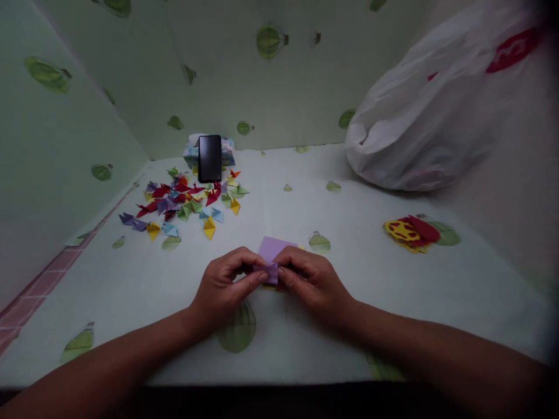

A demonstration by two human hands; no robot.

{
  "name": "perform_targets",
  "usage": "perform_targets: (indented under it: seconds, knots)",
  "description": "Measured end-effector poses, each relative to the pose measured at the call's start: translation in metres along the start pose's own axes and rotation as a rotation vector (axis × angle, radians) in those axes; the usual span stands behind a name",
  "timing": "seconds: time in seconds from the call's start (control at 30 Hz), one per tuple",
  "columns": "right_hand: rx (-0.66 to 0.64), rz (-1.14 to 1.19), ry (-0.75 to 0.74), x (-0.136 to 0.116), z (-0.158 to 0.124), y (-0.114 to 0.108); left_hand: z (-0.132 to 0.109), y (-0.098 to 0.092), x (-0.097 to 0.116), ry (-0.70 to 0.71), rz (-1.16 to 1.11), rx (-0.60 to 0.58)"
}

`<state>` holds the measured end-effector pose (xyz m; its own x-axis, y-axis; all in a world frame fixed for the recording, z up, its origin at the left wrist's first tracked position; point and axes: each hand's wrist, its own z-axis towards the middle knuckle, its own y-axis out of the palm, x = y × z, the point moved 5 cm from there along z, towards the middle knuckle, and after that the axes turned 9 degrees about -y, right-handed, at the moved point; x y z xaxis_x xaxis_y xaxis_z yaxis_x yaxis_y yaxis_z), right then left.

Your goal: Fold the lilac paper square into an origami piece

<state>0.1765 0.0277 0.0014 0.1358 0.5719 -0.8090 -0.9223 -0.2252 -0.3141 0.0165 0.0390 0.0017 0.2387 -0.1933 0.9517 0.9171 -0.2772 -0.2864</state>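
Note:
Between my two hands is a small folded piece of purple paper [272, 273]. My left hand [231, 278] pinches its left side, with the thumb lying over the front. On the right side, the thumb and fingers of my right hand [312, 279] close on the paper's edge. Just behind the fingertips lies a flat purple paper sheet [273, 247], with a bit of yellow paper showing at its right edge. My fingers partly cover both the sheet and the folded piece.
Several folded paper cranes [186, 201] in many colours lie heaped at the back left. A black phone [209, 158] leans on a tissue box [227, 151] behind them. Red and yellow paper cutouts [408, 231] lie at the right, below a large white plastic bag [406, 128].

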Motion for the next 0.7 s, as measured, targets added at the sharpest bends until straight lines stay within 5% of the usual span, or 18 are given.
perform_targets:
  seconds: [0.7]
  knots:
    - [-0.064,0.100,0.034,0.0015,0.0017,0.0004,0.0019,0.0009,0.0022,0.037,0.092,-0.057]
